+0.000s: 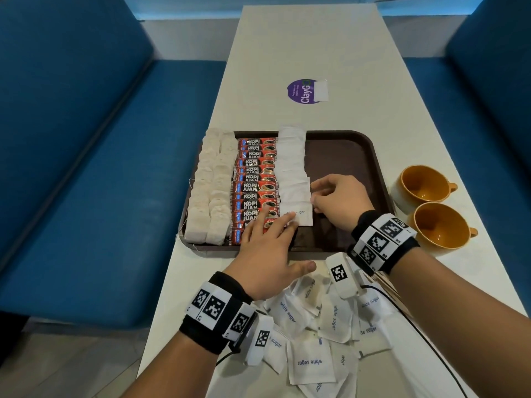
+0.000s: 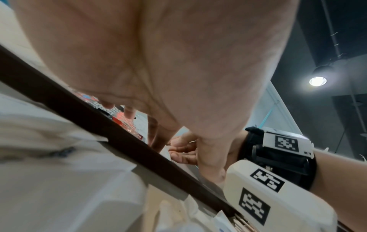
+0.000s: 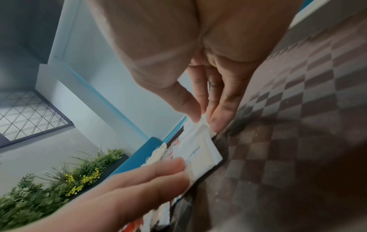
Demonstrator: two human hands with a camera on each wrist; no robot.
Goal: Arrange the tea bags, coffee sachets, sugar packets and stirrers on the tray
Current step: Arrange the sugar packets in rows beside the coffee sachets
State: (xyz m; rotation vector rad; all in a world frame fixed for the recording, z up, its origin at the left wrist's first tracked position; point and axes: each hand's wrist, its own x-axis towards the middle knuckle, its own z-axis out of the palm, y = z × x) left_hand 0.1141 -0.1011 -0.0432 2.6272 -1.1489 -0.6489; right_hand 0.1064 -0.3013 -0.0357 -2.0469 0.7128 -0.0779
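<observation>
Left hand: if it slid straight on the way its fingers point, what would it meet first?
Probably the right hand: the left hand presses the nearest white sugar packet, fingers aimed there, though depth is unclear.

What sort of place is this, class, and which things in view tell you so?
Probably a café or canteen booth: blue padded bench seats flank a long white table, which holds a brown serving tray and orange cups.

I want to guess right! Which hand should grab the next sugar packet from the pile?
Probably the left hand. Its straight fingers only press the sugar packet on the tray, and it sits nearest the pile. The right hand is busy pinching that packet's edge.
</observation>
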